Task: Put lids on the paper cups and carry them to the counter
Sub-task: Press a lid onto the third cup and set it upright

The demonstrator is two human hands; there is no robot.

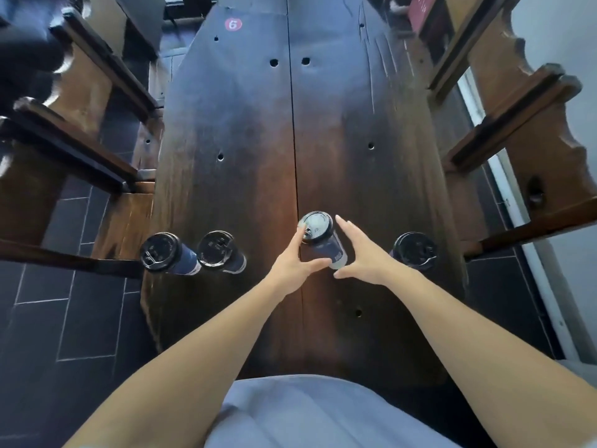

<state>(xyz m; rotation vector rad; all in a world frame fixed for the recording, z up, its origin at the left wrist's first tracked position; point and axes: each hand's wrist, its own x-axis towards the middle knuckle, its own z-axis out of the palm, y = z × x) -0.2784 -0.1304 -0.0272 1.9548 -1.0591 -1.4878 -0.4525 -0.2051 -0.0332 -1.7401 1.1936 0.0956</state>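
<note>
We see the middle cup (323,242), lidded, standing on the table (242,140). Our left hand (292,266) touches its lid and base with spread fingers; our right hand (363,253) sits just beside it, fingers straight.

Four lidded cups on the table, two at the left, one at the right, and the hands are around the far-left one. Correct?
Not quite. In the head view the left hand and right hand flank the middle cup, not the far-left cup. The rest stands.
</note>
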